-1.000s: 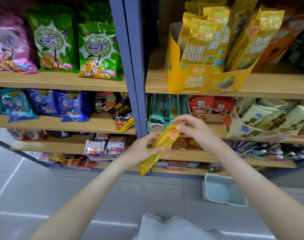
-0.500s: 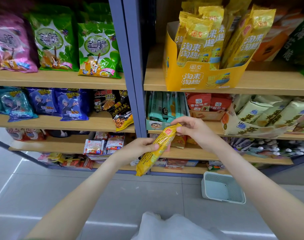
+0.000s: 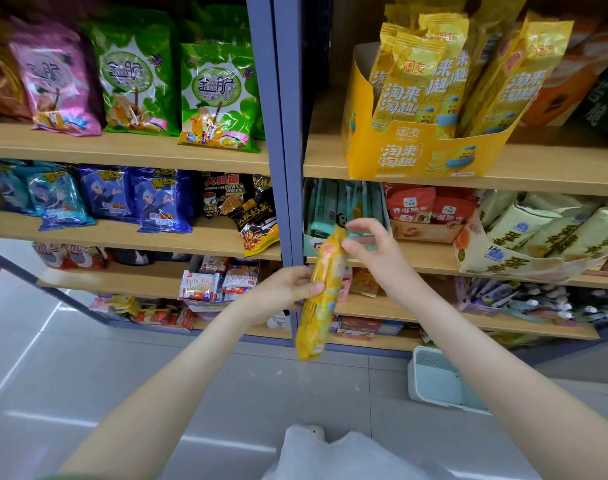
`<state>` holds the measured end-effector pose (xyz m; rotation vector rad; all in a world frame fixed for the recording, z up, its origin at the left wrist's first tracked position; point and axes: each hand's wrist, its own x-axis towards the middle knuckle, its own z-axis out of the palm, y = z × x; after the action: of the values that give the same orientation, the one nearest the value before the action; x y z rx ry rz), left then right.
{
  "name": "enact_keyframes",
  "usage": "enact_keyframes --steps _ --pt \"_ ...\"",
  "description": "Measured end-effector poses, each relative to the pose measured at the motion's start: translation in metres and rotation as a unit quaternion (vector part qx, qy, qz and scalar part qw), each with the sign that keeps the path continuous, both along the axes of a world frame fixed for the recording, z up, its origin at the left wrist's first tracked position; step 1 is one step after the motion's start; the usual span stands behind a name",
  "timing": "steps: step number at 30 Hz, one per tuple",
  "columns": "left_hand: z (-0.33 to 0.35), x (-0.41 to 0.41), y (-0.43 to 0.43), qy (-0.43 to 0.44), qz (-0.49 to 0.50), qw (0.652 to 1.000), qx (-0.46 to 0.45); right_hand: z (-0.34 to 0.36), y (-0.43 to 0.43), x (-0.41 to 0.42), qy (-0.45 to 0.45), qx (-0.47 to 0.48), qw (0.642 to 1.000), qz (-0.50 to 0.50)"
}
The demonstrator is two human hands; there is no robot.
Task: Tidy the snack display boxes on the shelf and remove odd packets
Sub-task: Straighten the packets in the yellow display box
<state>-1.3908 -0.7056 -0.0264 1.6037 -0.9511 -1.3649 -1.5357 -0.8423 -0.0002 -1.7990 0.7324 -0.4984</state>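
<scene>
the left hand (image 3: 290,285) grips the long yellow packet (image 3: 316,323) round its middle, fingers curled. the right hand (image 3: 371,247) pinches its top end. the packet hangs nearly upright below those fingertips, in front of the teal display box (image 3: 311,248).

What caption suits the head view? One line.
Left hand and right hand hold a yellow packet in front of the teal display box.

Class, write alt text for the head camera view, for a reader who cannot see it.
A left hand grips the middle of a long yellow snack packet while the right hand pinches its top, before stocked shop shelves. A yellow display box of similar packets stands upper right.
</scene>
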Motion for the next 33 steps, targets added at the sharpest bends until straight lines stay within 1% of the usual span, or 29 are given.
enact_keyframes --steps 1,3,4,5,6,7,9,11,15,17,20,21,24,27,29,33 --pt "-0.003 0.001 0.002 0.02 0.05 0.998 -0.014 0.0 0.006 0.002 0.009 0.042 0.999 0.024" --pt "-0.008 0.003 0.007 0.092 0.17 0.98 -0.055 -0.003 0.018 0.004 0.07 0.119 0.984 0.113" --pt "-0.007 0.004 0.01 0.12 0.225 0.963 -0.081 -0.004 0.024 0.004 0.117 0.123 0.97 0.175" --pt "-0.006 0.005 0.013 0.143 0.277 0.945 -0.103 -0.008 0.03 0.005 0.157 0.108 0.956 0.224" --pt "-0.005 0.007 0.016 0.164 0.32 0.926 -0.118 -0.012 0.035 0.006 0.176 0.086 0.95 0.245" --pt "-0.004 0.009 0.019 0.184 0.354 0.908 -0.128 -0.013 0.038 0.007 0.17 0.075 0.953 0.239" --pt "-0.001 0.011 0.026 0.219 0.394 0.88 -0.149 -0.014 0.04 0.012 0.128 0.096 0.967 0.199" --pt "0.001 0.011 0.029 0.243 0.423 0.859 -0.157 -0.011 0.041 0.017 0.101 0.1 0.973 0.184" --pt "0.006 0.009 0.031 0.274 0.464 0.824 -0.173 -0.011 0.043 0.026 0.086 0.078 0.978 0.176" --pt "0.01 0.006 0.03 0.281 0.476 0.816 -0.168 -0.01 0.043 0.029 0.07 0.064 0.983 0.16" --pt "0.015 0.0 0.028 0.286 0.487 0.811 -0.156 -0.005 0.044 0.032 0.072 0.001 0.987 0.146" --pt "0.015 0.0 0.028 0.287 0.492 0.807 -0.159 -0.006 0.043 0.033 0.067 0.0 0.987 0.148" --pt "0.014 -0.001 0.028 0.302 0.512 0.787 -0.166 -0.003 0.041 0.03 0.015 0.053 0.986 0.156" --pt "0.014 -0.004 0.026 0.331 0.509 0.778 -0.159 0.0 0.04 0.028 -0.034 0.092 0.988 0.121" --pt "0.011 -0.004 0.024 0.334 0.507 0.78 -0.151 -0.001 0.039 0.027 -0.037 0.126 0.987 0.093" --pt "0.009 -0.005 0.023 0.369 0.504 0.766 -0.15 -0.002 0.037 0.024 -0.03 0.129 0.989 0.07"
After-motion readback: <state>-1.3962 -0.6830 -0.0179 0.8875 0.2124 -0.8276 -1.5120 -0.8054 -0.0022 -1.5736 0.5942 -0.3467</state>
